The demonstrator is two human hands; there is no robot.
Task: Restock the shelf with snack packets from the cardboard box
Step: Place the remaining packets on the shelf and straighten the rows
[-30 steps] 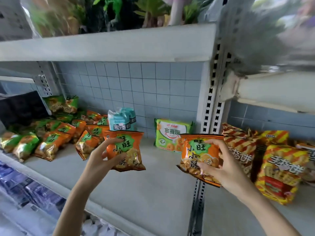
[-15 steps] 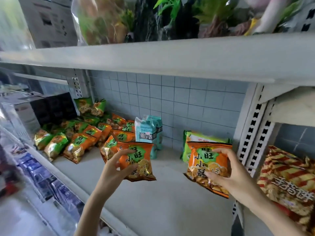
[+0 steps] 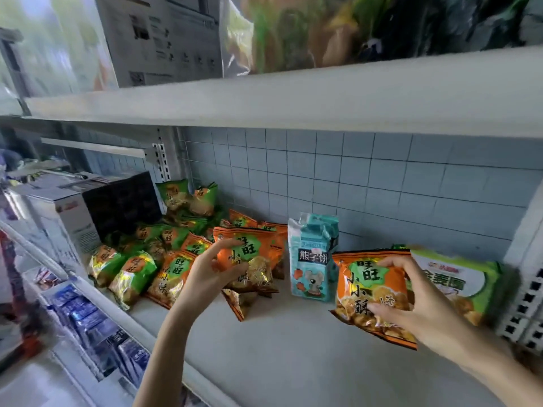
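The fingers (image 3: 392,261) of the right hand (image 3: 423,306) are curled over the top edge of an orange snack packet (image 3: 367,284), and the thumb presses on its lower front, so the packet is pinched between them. This packet is tilted, with its lower corner close to the pale shelf (image 3: 293,353); I cannot tell if it touches the board.

To the left, the left hand (image 3: 205,277) grips a second orange packet (image 3: 255,254) by its left side, with the fingers and thumb bent around the edge. That packet stands upright against the heap of packets (image 3: 138,268). One small packet (image 3: 239,302) lies on the shelf just under it.

Between the two hands stands a teal bear-biscuit bag (image 3: 313,259), upright and apart from both hands. Just behind the right hand lies a green and white biscuit pack (image 3: 458,279), partly covered by the hand.

The heap mixes green packets and orange ones, and it reaches back to the left corner, where two green packets lean near the wall. Left of the heap is a black and white carton (image 3: 117,201). Further down at the left, blue packets (image 3: 97,318) fill a lower shelf.

Behind everything is the pale blue tiled wall (image 3: 367,177), and on the right there is a white slotted post (image 3: 526,306). Above, the upper shelf (image 3: 293,95) carries a clear bag of plants (image 3: 293,33), which is blurred.
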